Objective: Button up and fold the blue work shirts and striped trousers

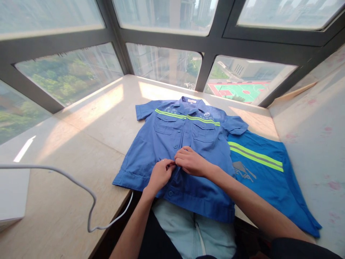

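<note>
A blue short-sleeved work shirt lies face up before me, its collar toward the windows and its hem over the sill's front edge. Across the chest runs a yellow-green reflective stripe above two flap pockets. My left hand and my right hand meet at the front placket, below the middle of the shirt. Fingers of both hands pinch the shirt's front edge there; the exact spot between the fingertips is hidden. Buttons show above the hands, and one button shows below them near the hem.
A brighter blue garment with a reflective stripe lies at the right, partly under the shirt. A white cable loops across the left side of the stone sill. At the far left stands a white box. Framed windows rise behind.
</note>
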Demonstrator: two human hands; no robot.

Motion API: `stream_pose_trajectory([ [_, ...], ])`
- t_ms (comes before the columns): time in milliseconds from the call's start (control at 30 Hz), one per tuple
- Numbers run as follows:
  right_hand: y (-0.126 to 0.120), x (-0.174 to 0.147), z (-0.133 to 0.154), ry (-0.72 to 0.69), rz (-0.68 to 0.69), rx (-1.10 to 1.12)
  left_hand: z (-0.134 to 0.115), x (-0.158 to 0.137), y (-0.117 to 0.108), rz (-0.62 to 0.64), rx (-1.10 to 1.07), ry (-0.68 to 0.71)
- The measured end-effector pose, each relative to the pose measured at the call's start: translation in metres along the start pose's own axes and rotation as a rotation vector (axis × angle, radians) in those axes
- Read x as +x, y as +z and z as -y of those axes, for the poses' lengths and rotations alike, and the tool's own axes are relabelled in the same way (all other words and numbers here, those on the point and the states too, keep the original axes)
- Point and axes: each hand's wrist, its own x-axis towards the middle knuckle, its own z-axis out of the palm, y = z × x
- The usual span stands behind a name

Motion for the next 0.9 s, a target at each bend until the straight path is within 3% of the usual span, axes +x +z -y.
stream_pose_trajectory([
  [233,0.016,-0.008,0.000,0.022,-0.168,0.054,0.002,-0.001,-0.002,-0.056,-0.244,-0.071],
  [467,0.021,-0.009,-0.003,0.000,-0.340,0.101,-0.001,-0.001,-0.001,-0.109,-0.497,-0.230],
  [900,0.038,-0.016,-0.006,0.053,-0.523,0.100,-0.009,-0.002,-0.006,-0.123,-0.616,-0.327],
])
